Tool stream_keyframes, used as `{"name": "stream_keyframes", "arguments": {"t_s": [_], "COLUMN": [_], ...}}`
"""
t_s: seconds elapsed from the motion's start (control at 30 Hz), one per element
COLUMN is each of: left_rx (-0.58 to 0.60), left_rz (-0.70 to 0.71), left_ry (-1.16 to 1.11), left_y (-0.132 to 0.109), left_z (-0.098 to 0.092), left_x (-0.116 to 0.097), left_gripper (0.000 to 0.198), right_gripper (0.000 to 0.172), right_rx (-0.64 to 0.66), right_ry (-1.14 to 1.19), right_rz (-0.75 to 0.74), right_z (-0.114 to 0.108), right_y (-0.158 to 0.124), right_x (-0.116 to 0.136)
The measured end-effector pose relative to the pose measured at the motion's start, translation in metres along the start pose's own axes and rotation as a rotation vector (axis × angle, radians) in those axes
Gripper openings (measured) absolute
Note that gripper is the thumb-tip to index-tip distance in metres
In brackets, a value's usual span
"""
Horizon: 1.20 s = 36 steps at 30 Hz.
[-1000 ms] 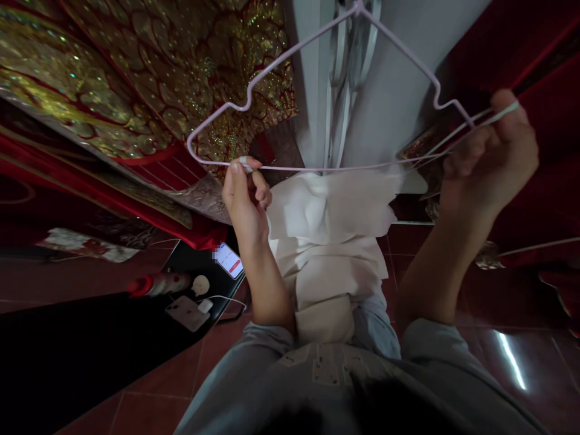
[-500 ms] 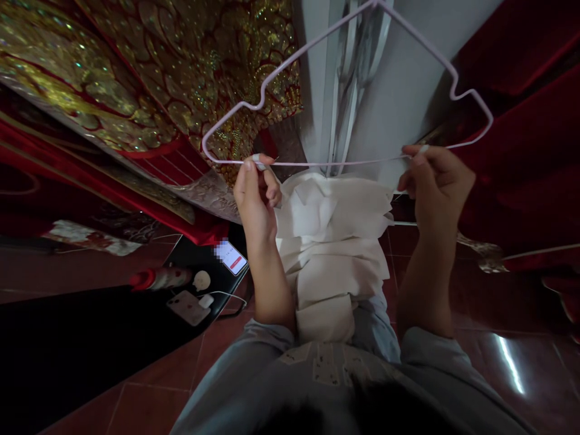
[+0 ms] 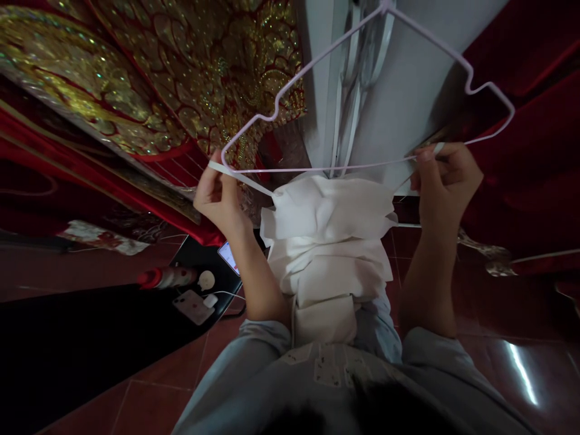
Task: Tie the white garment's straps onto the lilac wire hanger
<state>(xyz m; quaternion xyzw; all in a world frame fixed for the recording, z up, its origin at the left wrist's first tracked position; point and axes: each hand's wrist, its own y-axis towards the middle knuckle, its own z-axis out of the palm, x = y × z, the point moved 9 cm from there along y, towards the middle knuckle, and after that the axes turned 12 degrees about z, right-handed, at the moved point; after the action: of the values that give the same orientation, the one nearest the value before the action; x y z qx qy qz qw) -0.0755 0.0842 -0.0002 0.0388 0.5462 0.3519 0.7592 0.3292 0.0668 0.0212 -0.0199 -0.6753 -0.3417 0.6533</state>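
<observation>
A pale lilac wire hanger (image 3: 317, 57) hangs in front of me, its hook out of view above. A folded white garment (image 3: 328, 241) droops from below its bottom bar down to my lap. My left hand (image 3: 220, 196) is closed on a white strap of the garment, pulled out taut to the left beside the hanger's left end. My right hand (image 3: 446, 181) pinches the other white strap against the bottom bar near the hanger's right end.
A red and gold embroidered cloth (image 3: 149, 78) hangs at the upper left. Dark red velvet (image 3: 539, 157) fills the right. On a black surface at the lower left lie a phone (image 3: 194, 306), a charger and a red-capped bottle (image 3: 165, 278). The floor has reddish tiles.
My left hand moved left off the bar, drawing the white strap out taut. My right hand came in from the far right to the bar. The hanger shifted right and up.
</observation>
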Motion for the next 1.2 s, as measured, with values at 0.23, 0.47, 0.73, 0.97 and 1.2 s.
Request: {"name": "stream_keyframes", "arguments": {"t_s": [0.23,0.47,0.73,0.97,1.2], "left_rx": [0.087,0.173,0.408,0.385,-0.145], "left_rz": [0.169,0.391,0.525,0.401,-0.102], "left_ry": [0.042,-0.039,0.141,0.179,-0.181], "left_y": [0.023,0.039,0.053,0.059,0.027], "left_z": [-0.026,-0.059,0.012,0.057,0.011], "left_x": [-0.002,0.006,-0.016,-0.053,0.021], "left_gripper": [0.081,0.078,0.070,0.024,0.043], "right_gripper": [0.042,0.047,0.051,0.043,0.021], "right_rx": [0.001,0.022,0.041,0.029,0.073], "right_ry": [0.010,0.002,-0.074,-0.068,-0.047], "right_rz": [-0.002,-0.007,0.034,0.072,0.050], "right_z": [-0.003,-0.002,0.003,0.001,0.009], "right_y": [0.004,0.004,0.002,-0.003,-0.011], "right_x": [-0.001,-0.002,-0.003,-0.005,0.005]}}
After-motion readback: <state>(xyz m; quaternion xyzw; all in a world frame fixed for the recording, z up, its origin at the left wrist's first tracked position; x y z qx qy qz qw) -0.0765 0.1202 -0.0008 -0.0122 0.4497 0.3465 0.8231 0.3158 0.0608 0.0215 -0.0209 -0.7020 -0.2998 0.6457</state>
